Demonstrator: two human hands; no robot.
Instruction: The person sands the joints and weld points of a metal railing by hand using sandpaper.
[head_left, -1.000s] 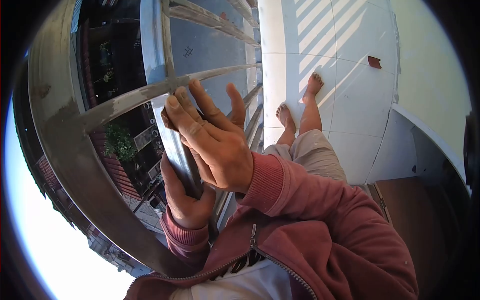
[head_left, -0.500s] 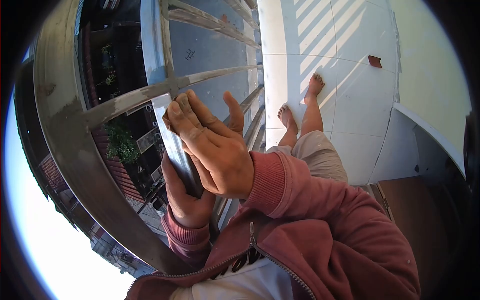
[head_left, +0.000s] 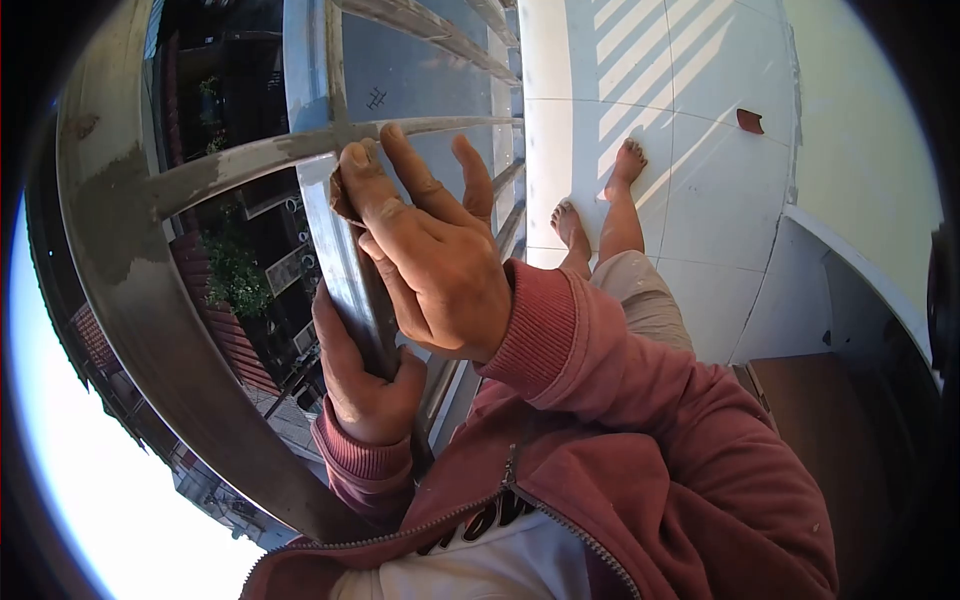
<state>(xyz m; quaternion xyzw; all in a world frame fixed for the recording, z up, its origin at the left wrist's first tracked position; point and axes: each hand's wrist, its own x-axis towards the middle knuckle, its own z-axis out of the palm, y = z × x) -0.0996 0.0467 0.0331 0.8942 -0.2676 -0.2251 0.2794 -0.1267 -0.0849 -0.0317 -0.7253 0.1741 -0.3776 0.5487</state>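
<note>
My right hand (head_left: 440, 265) pinches a small folded piece of brown sandpaper (head_left: 343, 197) between index finger and thumb. Its other fingers are raised and spread apart. The sandpaper sits at the edge of a shiny metal bar (head_left: 345, 265), just below the joint with a crossbar; most of it is hidden by the fingers. Lower down, my left hand (head_left: 365, 385) is wrapped around the same bar, its thumb on the right side and its fingers on the left.
A wide, curved metal rail (head_left: 190, 370) with grey patches runs along the left, over a drop to a yard below. Bare feet (head_left: 625, 165) stand on the pale tiled floor (head_left: 710, 210). Another reddish-brown piece (head_left: 750, 122) lies there. A brown panel (head_left: 815, 430) is at lower right.
My right hand has drawn its middle finger away from the bar, and its fingers are more spread. The railing sits slightly higher and further left in view. My left hand keeps its grip.
</note>
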